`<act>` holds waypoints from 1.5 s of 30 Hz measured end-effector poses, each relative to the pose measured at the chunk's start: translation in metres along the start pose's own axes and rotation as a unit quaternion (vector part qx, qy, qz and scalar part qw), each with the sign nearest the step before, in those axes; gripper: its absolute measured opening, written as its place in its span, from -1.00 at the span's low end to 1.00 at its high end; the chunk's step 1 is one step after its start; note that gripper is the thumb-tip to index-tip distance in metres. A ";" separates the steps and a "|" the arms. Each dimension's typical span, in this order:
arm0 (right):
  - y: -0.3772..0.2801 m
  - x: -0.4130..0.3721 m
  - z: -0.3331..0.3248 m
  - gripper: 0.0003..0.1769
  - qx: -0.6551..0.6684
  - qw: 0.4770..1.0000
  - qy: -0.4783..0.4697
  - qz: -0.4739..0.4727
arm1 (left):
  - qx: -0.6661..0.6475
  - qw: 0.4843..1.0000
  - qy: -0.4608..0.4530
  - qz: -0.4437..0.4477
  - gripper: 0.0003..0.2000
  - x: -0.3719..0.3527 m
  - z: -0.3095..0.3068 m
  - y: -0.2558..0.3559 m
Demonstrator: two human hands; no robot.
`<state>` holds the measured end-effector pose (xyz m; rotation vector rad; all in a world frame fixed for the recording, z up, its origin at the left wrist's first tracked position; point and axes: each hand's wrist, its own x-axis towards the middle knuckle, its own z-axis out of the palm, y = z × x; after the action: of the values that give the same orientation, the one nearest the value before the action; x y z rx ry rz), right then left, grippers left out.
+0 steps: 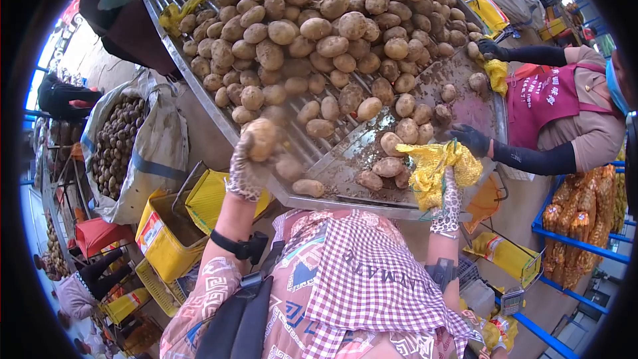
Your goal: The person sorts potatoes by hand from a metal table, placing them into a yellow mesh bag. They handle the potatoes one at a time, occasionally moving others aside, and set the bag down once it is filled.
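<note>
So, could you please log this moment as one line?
left hand: holding potato | right hand: holding yellow net bag | potatoes: heaped on metal table | co-worker: at table's right edge

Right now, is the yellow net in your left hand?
No, the left hand holds a potato; the yellow net is in the right hand.

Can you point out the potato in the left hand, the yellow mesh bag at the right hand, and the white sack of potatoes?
Held potato (263,139): head view, middle of its visible side.
Yellow mesh bag (432,167): head view, its crumpled netting.
White sack (165,131): head view, outer fabric above the blue stripe.
</note>
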<state>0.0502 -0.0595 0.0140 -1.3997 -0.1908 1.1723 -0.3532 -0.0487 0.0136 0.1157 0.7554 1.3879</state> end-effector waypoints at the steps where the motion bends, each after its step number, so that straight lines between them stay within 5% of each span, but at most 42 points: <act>1: -0.003 -0.003 0.001 -0.35 0.004 1.000 0.009 0.003 | -0.003 0.999 0.019 0.028 -0.58 -0.013 -0.025 0.015; 3: -0.005 -0.001 -0.002 -0.40 0.030 0.999 0.017 0.016 | 0.005 0.986 0.135 0.098 -0.61 -0.036 -0.081 0.032; 6: -0.005 0.020 -0.029 -0.41 0.157 0.980 -0.099 0.077 | 0.113 0.935 0.297 0.160 -0.61 -0.068 -0.161 0.038; 10: -0.021 0.009 -0.021 -0.42 0.171 0.980 -0.093 0.048 | 0.170 0.899 0.401 0.047 -0.49 -0.080 -0.233 0.026; 12: -0.020 0.020 -0.032 -0.42 0.174 0.978 -0.108 0.036 | 0.315 0.783 0.536 0.007 -0.43 -0.078 -0.207 0.025; 13: -0.023 0.019 -0.034 -0.47 0.192 0.975 -0.103 0.043 | 0.502 0.716 0.469 0.122 -0.41 -0.057 -0.305 0.023; 17: -0.019 0.025 -0.058 -0.46 0.205 0.974 -0.093 0.011 | 0.559 0.724 0.239 0.325 -0.52 -0.031 -0.091 0.022; 19: -0.023 0.008 -0.054 -0.43 0.242 0.966 -0.088 0.031 | 0.509 0.805 0.096 0.288 -0.56 -0.011 -0.006 0.001; 21: -0.018 0.000 -0.059 -0.43 0.261 0.962 -0.076 0.026 | 0.604 0.758 -0.038 0.243 -0.57 0.007 0.050 -0.030; 25: -0.008 -0.019 -0.074 -0.48 0.256 0.966 -0.021 0.011 | 0.796 0.407 -0.328 0.306 -0.63 0.060 0.119 -0.108; 29: 0.005 -0.031 -0.098 -0.47 0.265 0.964 0.022 -0.007 | 0.809 0.419 -0.334 0.241 -0.62 0.100 0.170 -0.166; 31: 0.007 -0.040 -0.099 -0.47 0.274 0.961 0.037 -0.025 | 0.884 0.378 -0.270 0.049 -0.52 0.103 0.199 -0.181; 33: 0.018 -0.036 -0.106 -0.45 0.321 0.947 0.027 -0.005 | 0.885 0.375 -0.272 0.047 -0.41 0.104 0.197 -0.197; 37: 0.035 -0.031 -0.111 -0.45 0.316 0.948 0.031 0.015 | 0.869 0.389 -0.295 0.078 -0.40 0.094 0.173 -0.191; 39: 0.036 -0.030 -0.107 -0.45 0.314 0.949 0.031 0.013 | 0.831 0.348 -0.375 0.220 -0.42 0.089 0.161 -0.172; 41: 0.034 -0.030 -0.102 -0.46 0.269 0.962 0.056 0.009 | 0.854 0.303 -0.272 0.323 -0.45 0.097 0.141 -0.154; 45: 0.026 -0.027 -0.079 -0.47 0.265 0.964 0.027 0.018 | 0.867 0.267 -0.212 0.363 -0.51 0.136 0.108 -0.147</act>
<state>0.0808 -0.1371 -0.0131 -0.9607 0.1800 1.1092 -0.1726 0.0813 -0.0329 2.7812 1.4686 0.3682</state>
